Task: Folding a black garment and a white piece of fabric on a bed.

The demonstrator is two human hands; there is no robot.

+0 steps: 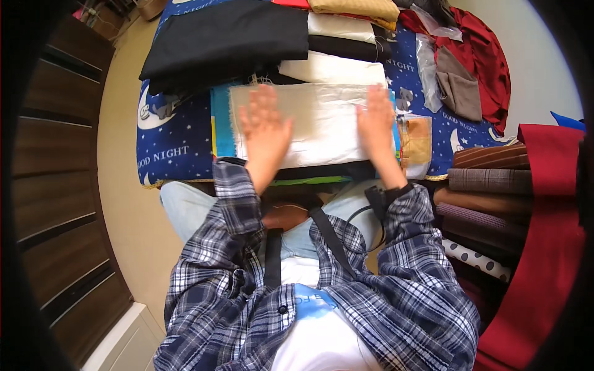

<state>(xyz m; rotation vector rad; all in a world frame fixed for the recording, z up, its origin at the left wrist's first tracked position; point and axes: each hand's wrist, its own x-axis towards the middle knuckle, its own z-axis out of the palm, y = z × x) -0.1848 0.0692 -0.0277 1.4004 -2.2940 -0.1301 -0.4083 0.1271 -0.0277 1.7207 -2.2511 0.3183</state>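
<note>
Both hands flat on a cream cloth (pixel 322 127), palms down. Left hand (pixel 265 127) spread wide, fingers fanned, pressing the cloth's left part near its frayed edge. Right hand (pixel 374 120) open too, fingers together and straight, pressing the right part. Nothing pinched or gripped by either.

Cream cloth folded into a rectangle, lying on a blue bedsheet (pixel 176 133) with moon prints, atop a turquoise fabric (pixel 221 120) and a dark layer (pixel 322 171) showing at its near edge. Just beyond it, a white folded piece (pixel 334 69), then a stack of black cloth (pixel 229 37) and more folded cream, black and mustard pieces (pixel 356 7). Further right on the bed, a grey-brown cloth (pixel 459 86) on red fabric (pixel 489 55), with clear plastic bags (pixel 427 68) beside. At far right, a pile of folded fabrics (pixel 489 185) in brown, striped and dotted patterns, next to a dark red drape (pixel 550 247). Plaid sleeves (pixel 238 191) at the wrists.
</note>
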